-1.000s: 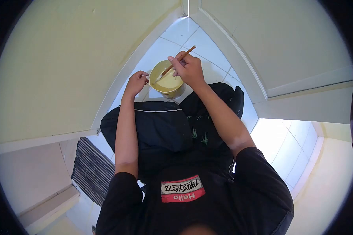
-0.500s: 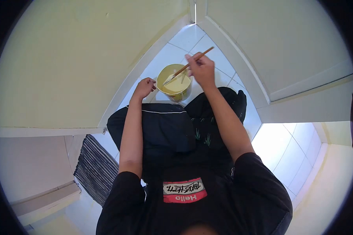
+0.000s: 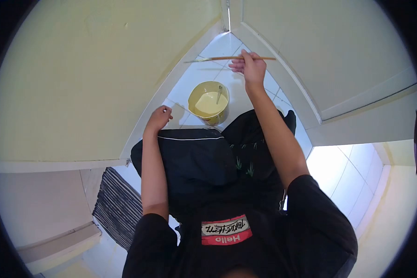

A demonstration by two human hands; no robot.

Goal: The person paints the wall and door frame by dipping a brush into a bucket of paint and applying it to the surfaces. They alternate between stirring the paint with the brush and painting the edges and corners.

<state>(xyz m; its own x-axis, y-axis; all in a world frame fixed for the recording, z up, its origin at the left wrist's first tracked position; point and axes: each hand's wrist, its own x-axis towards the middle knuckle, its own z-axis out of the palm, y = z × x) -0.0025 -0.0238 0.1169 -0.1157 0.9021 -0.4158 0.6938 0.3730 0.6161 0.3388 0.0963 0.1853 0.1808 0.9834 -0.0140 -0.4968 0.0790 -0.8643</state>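
My right hand (image 3: 252, 70) grips the wooden handle of a long, thin paintbrush (image 3: 220, 58). The brush lies almost level above the floor, its pale bristle end pointing left and appearing close to the lower edge of the left panel. Below it stands a yellow bucket (image 3: 211, 121) with pale yellow paint (image 3: 209, 103) inside. A thin metallic-looking piece (image 3: 219, 94), whose kind I cannot make out, leans in the bucket. My left hand (image 3: 159, 118) hovers left of the bucket, apart from it, fingers loosely bent with a gap by the thumb and nothing visible in them.
Pale yellow panel surfaces close in on the left (image 3: 92, 83) and right (image 3: 329, 60), meeting in a narrow corner ahead. White floor tiles (image 3: 220, 44) lie between them. My dark-clothed legs (image 3: 194, 157) are near the bucket. A dark striped mat (image 3: 119, 208) lies at lower left.
My right hand has lifted the paintbrush out of the bucket, up and to the right, and turned it nearly level. My left hand has drawn away from the bucket's rim, left and nearer me.
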